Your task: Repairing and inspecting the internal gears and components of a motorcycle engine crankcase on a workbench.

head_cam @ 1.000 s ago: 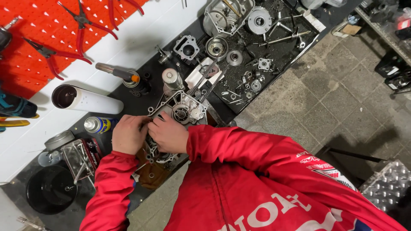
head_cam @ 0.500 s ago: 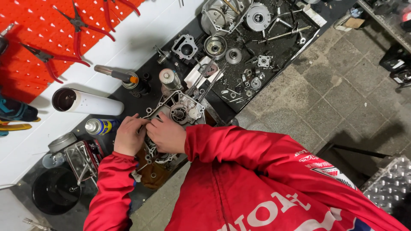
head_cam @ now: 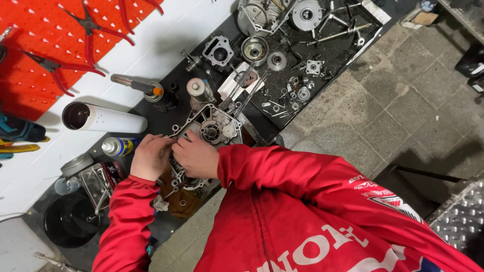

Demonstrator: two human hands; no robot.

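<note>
left hand (head_cam: 150, 157) curled, fingertips on grey cast-metal engine casing (head_cam: 209, 128) | right hand (head_cam: 195, 157) likewise, grip unclear | dark surface (head_cam: 333, 50)

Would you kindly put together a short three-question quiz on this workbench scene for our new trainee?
1. True or false: both hands, the left hand and the right hand, rest on the engine case.
2. Which lies nearest the left hand? A) the spray can B) the gear C) the red pliers
3. Fill in: the white tube lies on its ____.

Key: 1 true; 2 A; 3 side.
</note>
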